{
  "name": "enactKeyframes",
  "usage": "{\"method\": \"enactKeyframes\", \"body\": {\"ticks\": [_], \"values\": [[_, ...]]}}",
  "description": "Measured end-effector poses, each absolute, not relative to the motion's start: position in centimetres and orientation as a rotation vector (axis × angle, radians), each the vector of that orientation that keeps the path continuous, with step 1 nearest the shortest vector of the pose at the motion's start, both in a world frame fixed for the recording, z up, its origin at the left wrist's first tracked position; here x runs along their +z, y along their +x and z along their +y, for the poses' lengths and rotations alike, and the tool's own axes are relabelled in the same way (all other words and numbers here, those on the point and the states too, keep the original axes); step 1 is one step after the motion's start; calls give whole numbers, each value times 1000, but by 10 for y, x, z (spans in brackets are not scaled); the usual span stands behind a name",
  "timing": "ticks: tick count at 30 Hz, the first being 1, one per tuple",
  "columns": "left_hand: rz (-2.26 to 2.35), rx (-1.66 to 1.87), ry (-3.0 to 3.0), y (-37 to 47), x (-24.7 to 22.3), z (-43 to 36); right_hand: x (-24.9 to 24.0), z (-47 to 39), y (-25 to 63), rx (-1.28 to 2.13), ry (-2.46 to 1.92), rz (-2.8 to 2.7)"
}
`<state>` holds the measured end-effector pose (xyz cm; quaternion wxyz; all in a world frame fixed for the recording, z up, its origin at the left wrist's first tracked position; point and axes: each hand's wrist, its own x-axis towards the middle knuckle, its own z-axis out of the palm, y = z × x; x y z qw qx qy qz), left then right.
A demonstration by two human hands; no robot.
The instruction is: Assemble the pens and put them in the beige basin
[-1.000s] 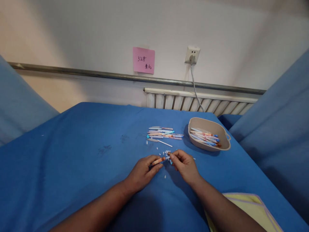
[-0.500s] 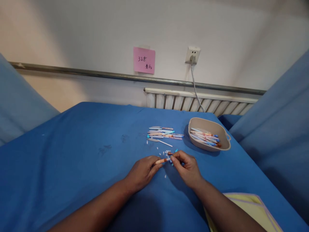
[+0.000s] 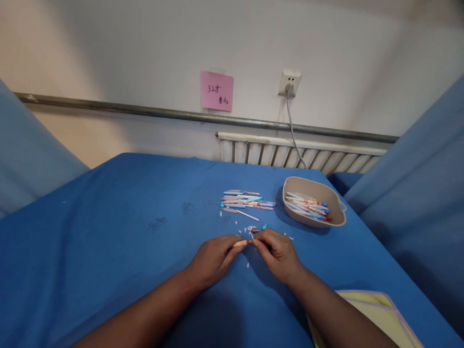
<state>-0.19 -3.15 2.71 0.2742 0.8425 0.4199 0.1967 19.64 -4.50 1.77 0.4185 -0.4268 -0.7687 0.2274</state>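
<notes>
My left hand [image 3: 216, 258] is closed around a peach-coloured pen [image 3: 242, 243] with a brown band near its right end. My right hand [image 3: 277, 253] pinches at that end, thumb against forefinger, where a small pale bit shows. The pen lies roughly level between both hands, just above the blue cloth. Beyond the fingers, small white pieces [image 3: 245, 230], a brown cap-like piece [image 3: 254, 230] and a turquoise piece [image 3: 264, 226] are scattered on the cloth. Farther back lies a loose row of several pens and pen parts [image 3: 246, 200].
A beige basket [image 3: 311, 183] holding several pens [image 3: 308, 207] stands at the right. Near my right forearm lies a yellow, purple-edged item [image 3: 377, 314]. The blue-covered table [image 3: 119, 232] reaches back to a radiator [image 3: 268, 151]. Blue curtains hang at both sides.
My right fingers have shifted slightly left, closer to my left hand, and now cover the pen's end. The left hand stays nearly still. Pens and basket are unmoved.
</notes>
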Motion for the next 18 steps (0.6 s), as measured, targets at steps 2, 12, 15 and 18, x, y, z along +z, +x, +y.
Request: {"method": "enactKeyframes", "body": {"ticks": [2,12,15,18], "values": [[1120,543,2259,-2,27,-32,15,-44,196,607,-1074,-1902],[1100,529,2173,-1,28,-29,8,-35,188,1149,-1069,-1243],[1104,518,2167,-1,29,-30,12,-34,189,1144,-1073,-1193],[1090,505,2168,-1,30,-30,14,-34,189,1136,-1088,-1189]]}}
